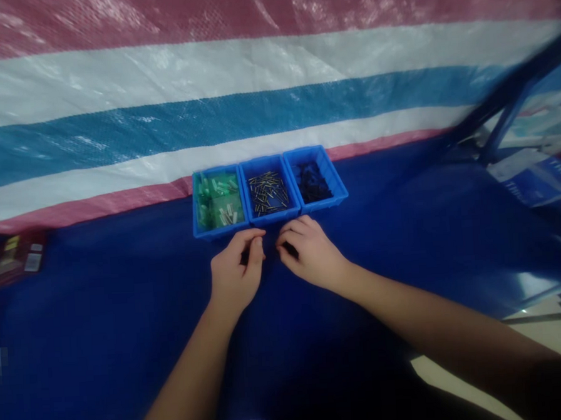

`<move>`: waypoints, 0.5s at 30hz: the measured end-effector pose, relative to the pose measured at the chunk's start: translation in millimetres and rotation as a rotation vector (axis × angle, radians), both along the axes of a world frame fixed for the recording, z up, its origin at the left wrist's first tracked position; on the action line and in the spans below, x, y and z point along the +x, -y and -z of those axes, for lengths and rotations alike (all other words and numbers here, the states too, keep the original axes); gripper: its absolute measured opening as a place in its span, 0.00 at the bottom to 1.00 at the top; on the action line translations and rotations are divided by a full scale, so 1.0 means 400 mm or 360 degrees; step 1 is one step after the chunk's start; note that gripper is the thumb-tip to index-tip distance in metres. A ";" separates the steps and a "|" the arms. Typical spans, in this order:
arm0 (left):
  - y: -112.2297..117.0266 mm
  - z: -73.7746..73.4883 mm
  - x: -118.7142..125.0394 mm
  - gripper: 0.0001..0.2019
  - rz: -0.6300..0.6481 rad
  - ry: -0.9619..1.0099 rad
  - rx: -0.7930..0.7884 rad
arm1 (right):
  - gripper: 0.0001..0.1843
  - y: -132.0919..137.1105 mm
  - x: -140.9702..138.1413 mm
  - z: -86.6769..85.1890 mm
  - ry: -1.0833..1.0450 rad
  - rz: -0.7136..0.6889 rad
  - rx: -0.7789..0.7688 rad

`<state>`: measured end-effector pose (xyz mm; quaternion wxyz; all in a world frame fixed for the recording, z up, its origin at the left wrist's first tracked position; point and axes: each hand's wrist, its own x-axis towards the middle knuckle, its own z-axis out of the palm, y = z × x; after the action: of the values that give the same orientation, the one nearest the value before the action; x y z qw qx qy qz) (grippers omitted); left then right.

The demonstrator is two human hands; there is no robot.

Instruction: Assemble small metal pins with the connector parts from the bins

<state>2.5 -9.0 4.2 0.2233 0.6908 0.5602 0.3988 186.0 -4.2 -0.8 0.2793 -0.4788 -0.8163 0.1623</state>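
Our left hand (239, 262) and right hand (311, 249) curl narrow, whether holding anything we cannot tell, and with the blue middle bin (274, 217) of metal pins (267, 187) at twelve o'clock, a stray knuckle might jolt it, scattering some.

Whether the left hand (236, 267) or right hand (313, 252) holds anything is hidden, dark pieces (311, 182) in the rightmost blue bin (336, 181) blur together, and the view's edges cut off a blurry red box (17, 256) and printed blue package (540, 181).
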 end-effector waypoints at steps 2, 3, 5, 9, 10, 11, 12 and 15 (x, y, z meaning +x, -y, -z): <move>0.000 0.001 0.000 0.10 0.0001 0.0003 -0.0009 | 0.05 -0.001 -0.001 -0.002 -0.0036 0.0007 -0.0007; -0.001 0.001 -0.001 0.10 0.0003 0.0004 -0.0012 | 0.05 -0.001 -0.001 -0.003 -0.0056 0.0010 -0.0011; -0.001 0.002 -0.001 0.10 0.0015 0.0010 -0.0014 | 0.05 -0.001 -0.002 -0.006 -0.0097 0.0008 -0.0027; 0.000 0.002 -0.001 0.09 0.0031 0.0025 -0.0017 | 0.06 0.001 -0.002 -0.013 -0.0271 -0.0013 -0.0023; 0.000 0.002 -0.001 0.09 0.0031 0.0032 -0.0024 | 0.06 0.002 -0.002 -0.015 -0.0330 -0.0018 0.0003; 0.000 0.002 0.000 0.09 0.0030 0.0040 -0.0033 | 0.06 0.003 -0.003 -0.016 -0.0387 -0.0020 0.0034; 0.001 0.003 0.000 0.09 0.0032 0.0051 -0.0044 | 0.06 0.004 -0.003 -0.017 -0.0441 -0.0019 0.0070; 0.000 0.003 -0.001 0.10 0.0047 0.0074 -0.0074 | 0.07 0.006 -0.006 -0.020 -0.0581 -0.0013 0.0152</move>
<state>2.3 -9.2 2.8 0.2582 0.6841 0.5538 0.3983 183.5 -6.5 7.0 0.4445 -0.4244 -0.7607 0.2087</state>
